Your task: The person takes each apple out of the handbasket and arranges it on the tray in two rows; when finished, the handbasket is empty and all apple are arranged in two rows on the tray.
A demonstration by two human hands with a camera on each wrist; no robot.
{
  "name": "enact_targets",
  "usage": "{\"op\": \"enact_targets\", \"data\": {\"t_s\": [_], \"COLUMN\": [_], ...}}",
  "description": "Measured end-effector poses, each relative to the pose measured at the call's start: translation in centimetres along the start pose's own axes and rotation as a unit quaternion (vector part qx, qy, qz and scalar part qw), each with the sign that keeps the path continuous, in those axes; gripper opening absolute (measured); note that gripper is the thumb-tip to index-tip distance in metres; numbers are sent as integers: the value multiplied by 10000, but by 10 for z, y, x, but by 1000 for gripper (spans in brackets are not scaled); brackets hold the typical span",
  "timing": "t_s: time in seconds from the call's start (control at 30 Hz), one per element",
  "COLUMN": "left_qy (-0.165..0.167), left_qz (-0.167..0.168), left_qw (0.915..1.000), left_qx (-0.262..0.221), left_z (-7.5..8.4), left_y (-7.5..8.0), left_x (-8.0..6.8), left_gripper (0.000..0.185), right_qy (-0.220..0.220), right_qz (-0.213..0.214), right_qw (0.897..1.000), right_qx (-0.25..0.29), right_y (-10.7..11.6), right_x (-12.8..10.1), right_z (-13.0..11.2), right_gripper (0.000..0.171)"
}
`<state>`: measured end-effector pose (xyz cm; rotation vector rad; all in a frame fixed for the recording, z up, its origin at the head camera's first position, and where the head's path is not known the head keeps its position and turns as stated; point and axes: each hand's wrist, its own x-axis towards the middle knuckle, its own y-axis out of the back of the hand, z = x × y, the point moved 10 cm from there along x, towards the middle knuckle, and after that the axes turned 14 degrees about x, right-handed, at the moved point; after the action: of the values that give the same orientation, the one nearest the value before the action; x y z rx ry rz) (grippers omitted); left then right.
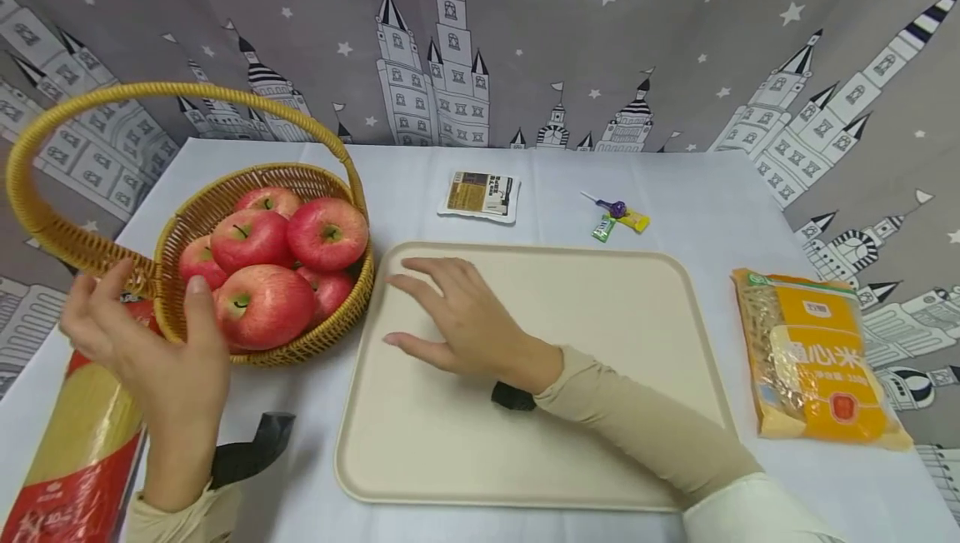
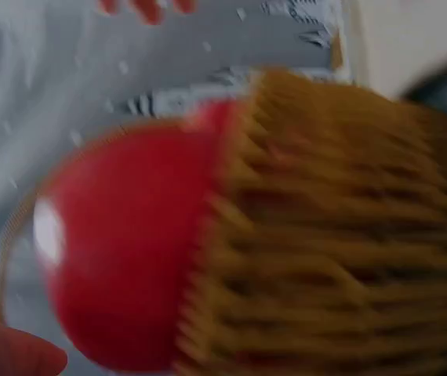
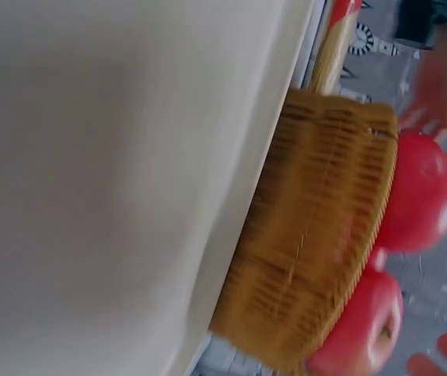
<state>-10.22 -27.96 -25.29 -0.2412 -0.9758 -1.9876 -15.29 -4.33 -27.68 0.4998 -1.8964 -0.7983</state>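
Now, one wicker basket (image 1: 330, 331) sits at the counter's (image 1: 675, 185) left, holding at least six red apples (image 1: 262, 303); one cream tray (image 1: 600, 318) lies just beside it. One left hand (image 1: 150, 343) hovers at the basket's near rim, fingers loosely spread, its thumb at the rim, gripping nothing. One right hand (image 1: 465, 318) rests flat on the tray, fingers straight, pointing toward the basket.

Before you, the tray (image 1: 600, 343) lies at the centre of the table (image 1: 750, 193). To its left stands the basket (image 1: 330, 335), just beside the tray's edge, with apples (image 1: 262, 301) in it. The long packet (image 1: 82, 451) lies left of and nearer to you than the basket. Behind the tray lie a small packet (image 1: 480, 195) and, to its right, wrapped sweets (image 1: 618, 221). Right of the tray lies the rice bag (image 1: 813, 356).
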Motion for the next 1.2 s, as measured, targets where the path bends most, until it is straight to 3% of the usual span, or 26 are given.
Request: {"op": "enact_targets", "data": {"t_s": [0.07, 0.17, 0.23, 0.33, 0.6, 0.8, 0.97, 1.2], "left_qy": [507, 1063, 1381, 1667, 1736, 1885, 1938, 2034], "left_qz": [-133, -438, -710, -1120, -1330, -1333, -1297, -1328], "left_qw": [9986, 9934, 9878, 9793, 9727, 9667, 9652, 9649], "left_qx": [73, 15, -85, -242, -774, -1102, -1181, -1000], "left_z": [-35, -75, -93, -107, -109, -109, -110, -113], "left_y": [-7, -23, -35, -51, -61, -62, -62, -61], "left_x": [3, 3, 2, -1, -6, -5, -5, -6], "left_gripper": [47, 47, 46, 46, 47, 46, 45, 44], "right_qy": [320, 650, 765, 817, 769, 577, 456, 377], "right_qz": [-257, -627, -776, -911, -1121, -1500, -1250, -469], "right_qw": [9987, 9933, 9902, 9894, 9898, 9865, 9898, 9932], "right_qx": [305, 717, 872, 779, 424, 306, 512, 995], "right_y": [-17, -40, -52, -67, -96, -109, -94, -56], "right_x": [11, 26, 37, 54, 95, 105, 104, 84], "right_z": [-12, -26, -34, -43, -49, -46, -44, -36], "right_gripper": [58, 60, 63, 64, 63, 61, 56, 53]}}
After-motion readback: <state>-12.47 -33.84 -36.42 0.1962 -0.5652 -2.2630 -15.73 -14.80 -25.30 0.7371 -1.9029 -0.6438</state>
